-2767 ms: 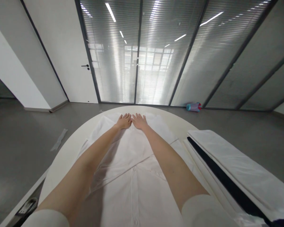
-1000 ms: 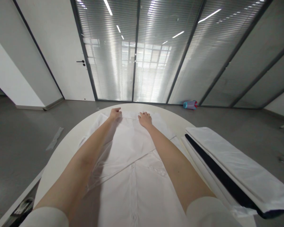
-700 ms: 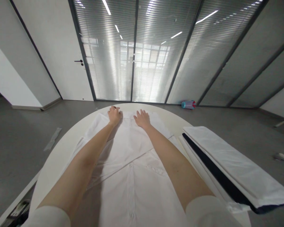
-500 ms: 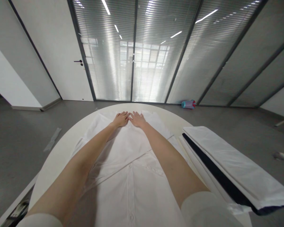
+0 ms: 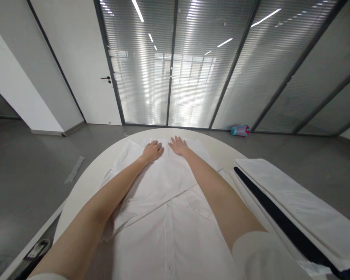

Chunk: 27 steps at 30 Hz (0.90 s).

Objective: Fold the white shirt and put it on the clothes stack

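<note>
A white button-front shirt [image 5: 154,229] lies spread on a round cream table [image 5: 83,196], its button strip running up the middle and a diagonal fold edge crossing it. Near the far end of the cloth, my left hand [image 5: 153,151] rests palm down with its fingers apart and slightly bent. Just to its right, with a small gap between, my right hand [image 5: 178,146] lies flat on the same fabric, fingers spread. Neither hand grips anything. My forearms cover parts of the shirt's sides.
A stack of folded white and dark cloth [image 5: 291,198] sits at the table's right. Beyond the far edge, a blue and red bundle [image 5: 240,130] lies on the floor by a glass partition [image 5: 192,70]. A clear plastic piece [image 5: 75,170] is on the floor at left.
My hands have moved apart, from nearly touching to a small gap between them. The whole view has shifted slightly, so the room and table appear farther right.
</note>
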Motion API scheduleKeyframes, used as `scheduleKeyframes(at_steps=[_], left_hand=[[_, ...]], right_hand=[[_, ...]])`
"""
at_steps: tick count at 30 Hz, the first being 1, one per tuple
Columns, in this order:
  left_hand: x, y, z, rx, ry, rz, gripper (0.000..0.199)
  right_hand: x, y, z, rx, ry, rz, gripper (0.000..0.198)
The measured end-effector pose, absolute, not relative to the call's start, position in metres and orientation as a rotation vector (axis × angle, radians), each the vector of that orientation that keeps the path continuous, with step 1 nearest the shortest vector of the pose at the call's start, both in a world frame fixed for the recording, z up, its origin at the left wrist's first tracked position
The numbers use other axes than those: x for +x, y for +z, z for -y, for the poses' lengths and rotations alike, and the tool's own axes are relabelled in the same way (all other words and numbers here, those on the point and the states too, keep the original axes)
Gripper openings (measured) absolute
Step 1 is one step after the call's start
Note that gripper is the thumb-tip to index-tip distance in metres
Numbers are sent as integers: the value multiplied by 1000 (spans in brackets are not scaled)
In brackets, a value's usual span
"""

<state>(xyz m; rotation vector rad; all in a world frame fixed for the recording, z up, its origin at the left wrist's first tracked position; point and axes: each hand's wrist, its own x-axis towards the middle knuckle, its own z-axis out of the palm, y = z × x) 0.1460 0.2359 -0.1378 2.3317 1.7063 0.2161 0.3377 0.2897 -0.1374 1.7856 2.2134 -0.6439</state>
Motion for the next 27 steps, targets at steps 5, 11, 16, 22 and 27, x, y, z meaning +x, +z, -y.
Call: scheduleKeyframes(at_steps=[5, 11, 16, 22, 27], left_hand=[[148, -140, -242, 2218, 103, -1793, 63], [142, -143, -257, 2179, -39, -1694, 73], [133, -144, -255, 2189, -16, -1639, 73], [132, -142, -241, 2173, 197, -1762, 41], [132, -144, -238, 2054, 325, -1768, 33]], right_hand=[[335, -137, -274, 1784, -663, -2240, 77], [335, -136, -268, 1808, -702, -2163, 89], [336, -134, -266, 1806, -686, -2187, 86], [339, -135, -261, 1868, -512, -2267, 82], [341, -136, -260, 1845, -568, -2259, 79]])
